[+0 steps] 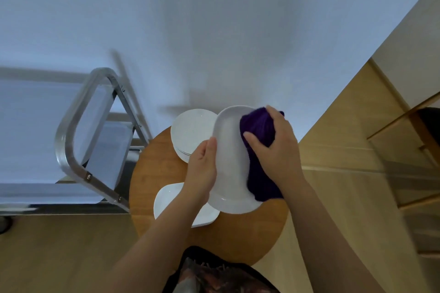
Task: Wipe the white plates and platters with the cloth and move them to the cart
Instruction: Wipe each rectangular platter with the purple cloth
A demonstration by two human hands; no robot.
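- Centrally, left hand (202, 169) grips platter (232, 162) edge, lifted over table (152, 169).
- Right hand (273, 145) clutches cloth (256, 126), pressing platter.
- Plates (190, 131) just upper-left; cart (71, 131) left.

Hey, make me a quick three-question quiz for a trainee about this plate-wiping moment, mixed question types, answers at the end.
1. True or false: the right hand presses the purple cloth on the oval platter.
2. Which hand steadies the platter's edge? A) left hand B) right hand
3. Fill in: the stack of round plates sits on the round wooden ____, beside the metal cart.

Key: 1 true; 2 A; 3 table.
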